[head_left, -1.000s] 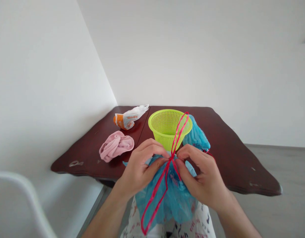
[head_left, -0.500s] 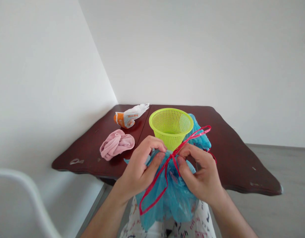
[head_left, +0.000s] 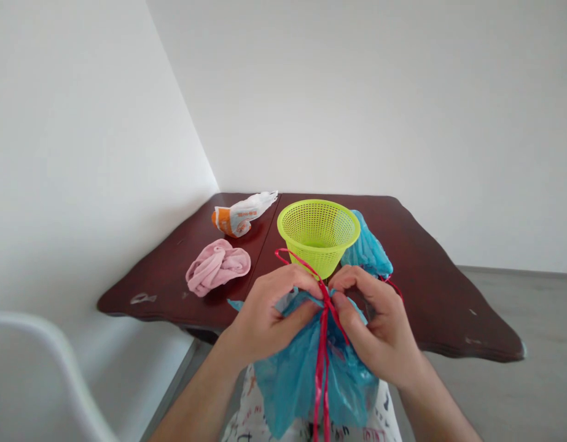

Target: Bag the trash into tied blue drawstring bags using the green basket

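Observation:
A translucent blue plastic bag (head_left: 295, 362) hangs in front of me above my lap, with a red drawstring (head_left: 320, 344) at its gathered top. My left hand (head_left: 269, 313) pinches the bag's edge beside the string's crossing. On the other side my right hand (head_left: 379, 322) is closed with thumb and forefinger pressed at the same spot. One string loop points away towards the basket; other strands dangle down over the bag. Fingertips hide part of the crossing, so whether it is knotted cannot be made out.
On the dark red table (head_left: 440, 294) stands a yellow-green mesh basket (head_left: 317, 227), with another blue plastic bag (head_left: 366, 248) right of it. A pink cloth (head_left: 217, 267) and a white-and-orange plastic bag (head_left: 241, 215) lie at left. A white curved rail (head_left: 57, 356) is at lower left.
My left hand has shifted right, closer to my right hand. The red string has swung round: its loop now points up-left, and the strands hang straight down instead of lower left.

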A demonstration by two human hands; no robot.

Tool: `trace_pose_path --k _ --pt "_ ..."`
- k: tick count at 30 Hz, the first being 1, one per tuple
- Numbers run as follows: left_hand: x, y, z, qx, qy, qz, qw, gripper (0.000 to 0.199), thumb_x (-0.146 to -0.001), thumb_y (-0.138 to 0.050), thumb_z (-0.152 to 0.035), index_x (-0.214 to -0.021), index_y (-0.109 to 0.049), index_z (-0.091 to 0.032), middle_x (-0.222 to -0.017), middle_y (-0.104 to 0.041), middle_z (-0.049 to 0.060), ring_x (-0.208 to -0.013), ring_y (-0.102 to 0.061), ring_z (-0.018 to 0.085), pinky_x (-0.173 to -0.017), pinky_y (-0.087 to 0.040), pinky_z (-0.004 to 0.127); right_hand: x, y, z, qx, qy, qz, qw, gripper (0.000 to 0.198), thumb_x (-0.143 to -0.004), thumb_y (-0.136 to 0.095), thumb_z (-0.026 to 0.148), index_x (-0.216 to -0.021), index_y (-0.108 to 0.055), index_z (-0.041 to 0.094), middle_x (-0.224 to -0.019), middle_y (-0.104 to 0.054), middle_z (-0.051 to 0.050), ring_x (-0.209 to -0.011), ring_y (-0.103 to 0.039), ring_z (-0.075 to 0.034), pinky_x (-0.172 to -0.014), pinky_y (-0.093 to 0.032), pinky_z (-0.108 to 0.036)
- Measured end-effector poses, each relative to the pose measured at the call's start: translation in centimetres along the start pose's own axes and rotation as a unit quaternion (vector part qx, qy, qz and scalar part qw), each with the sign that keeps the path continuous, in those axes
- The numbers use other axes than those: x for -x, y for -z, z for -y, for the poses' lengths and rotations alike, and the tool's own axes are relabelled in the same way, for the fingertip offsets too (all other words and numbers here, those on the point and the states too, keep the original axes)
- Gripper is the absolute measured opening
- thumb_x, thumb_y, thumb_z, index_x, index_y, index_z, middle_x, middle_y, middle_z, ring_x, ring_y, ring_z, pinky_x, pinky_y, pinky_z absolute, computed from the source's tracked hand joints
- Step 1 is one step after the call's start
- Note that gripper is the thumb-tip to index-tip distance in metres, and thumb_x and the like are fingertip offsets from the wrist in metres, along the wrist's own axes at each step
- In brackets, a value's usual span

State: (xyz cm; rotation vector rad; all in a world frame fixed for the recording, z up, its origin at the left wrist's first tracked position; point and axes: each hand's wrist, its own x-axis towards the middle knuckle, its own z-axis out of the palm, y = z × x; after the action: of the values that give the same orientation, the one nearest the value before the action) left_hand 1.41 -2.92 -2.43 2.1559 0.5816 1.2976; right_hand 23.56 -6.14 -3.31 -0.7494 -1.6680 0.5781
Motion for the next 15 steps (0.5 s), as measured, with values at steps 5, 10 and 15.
trace_pose_path --k 5,10,15 --pt "-0.07 -0.17 -0.29 0.015 0.039 -0.021 0.999 0.008 -0.114 -0.072 -0.023 -0.114 -0.080 -0.023 -0.105 -0.084 0.005 -0.094 -0.078 0.019 -0.091 -0.063 0.031 0.40 0.12 -0.27 0.071 0.077 -0.033 0.994 0.030 -0.102 -0.072 0.003 -0.117 -0.070 0.028 -0.101 -0.071 -0.002 -0.087 -0.068 -0.020 -0.072 -0.056 -0.035" --pt "0.02 -0.28 -0.32 0.019 0.042 -0.023 0.999 0.009 -0.115 -0.071 -0.023 -0.115 -0.080 -0.023 -0.106 -0.084 0.004 -0.095 -0.079 0.019 -0.091 -0.063 0.030 0.55 0.28 0.04 0.060 0.056 -0.005 0.997 0.031 -0.098 -0.076 0.004 -0.117 -0.070 0.028 -0.101 -0.073 0.000 -0.084 -0.068 -0.017 -0.073 -0.057 -0.034" --pt "0.12 -0.39 -0.18 0.025 0.056 -0.033 0.998 0.008 -0.113 -0.076 -0.020 -0.113 -0.083 -0.024 -0.106 -0.087 0.003 -0.096 -0.081 0.018 -0.091 -0.063 0.030 0.42 0.24 0.12 0.073 0.035 0.012 0.997 0.026 -0.098 -0.073 0.006 -0.113 -0.070 0.027 -0.099 -0.074 0.001 -0.083 -0.068 -0.017 -0.071 -0.056 -0.033"
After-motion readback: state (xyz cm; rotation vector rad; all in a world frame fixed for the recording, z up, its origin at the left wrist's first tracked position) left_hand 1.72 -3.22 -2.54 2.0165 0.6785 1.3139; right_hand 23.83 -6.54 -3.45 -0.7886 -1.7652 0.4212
